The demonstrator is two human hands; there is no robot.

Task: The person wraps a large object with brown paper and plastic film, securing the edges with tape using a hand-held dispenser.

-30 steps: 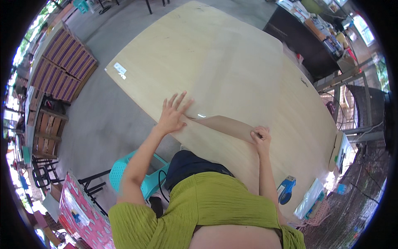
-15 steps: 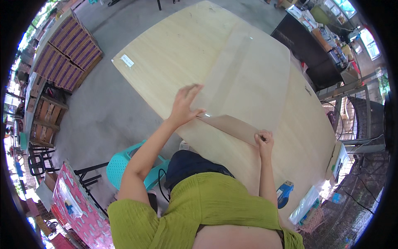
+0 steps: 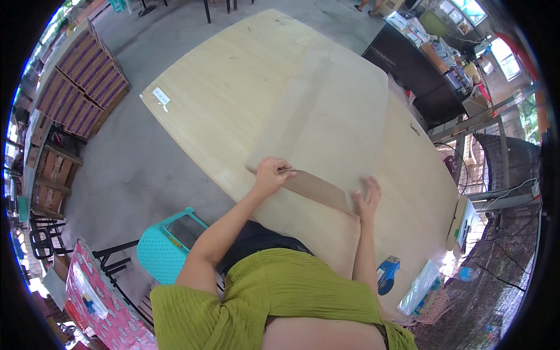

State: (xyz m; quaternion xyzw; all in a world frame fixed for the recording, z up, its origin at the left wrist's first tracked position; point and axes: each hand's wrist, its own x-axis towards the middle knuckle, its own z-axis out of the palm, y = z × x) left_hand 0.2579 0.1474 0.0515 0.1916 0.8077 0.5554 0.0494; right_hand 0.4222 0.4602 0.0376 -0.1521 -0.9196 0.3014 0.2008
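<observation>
A large, thin, see-through plastic sheet [image 3: 335, 119] lies across the pale wooden table [image 3: 216, 87], with a darker band running along its length. Its near edge is turned up into a brownish flap [image 3: 319, 191]. My left hand [image 3: 271, 176] is closed on the left part of this edge, pinching it between thumb and fingers. By the flap's right end, my right hand [image 3: 367, 198] is raised with its fingers apart, slightly blurred and holding nothing. A blue tape dispenser [image 3: 387, 274] rests on the table beside my right forearm.
Past the dispenser lies a clear plastic packet [image 3: 420, 287]. A turquoise stool [image 3: 163, 251] stands left of me, near a pink patterned table [image 3: 102, 297]. Stacked cartons [image 3: 87, 81] line the far left. A dark desk [image 3: 408, 70] with papers stands at the far right.
My left hand has gone from spread fingers to a pinch on the sheet's near edge. My right hand has let go of the right end and opened. The view has shifted slightly.
</observation>
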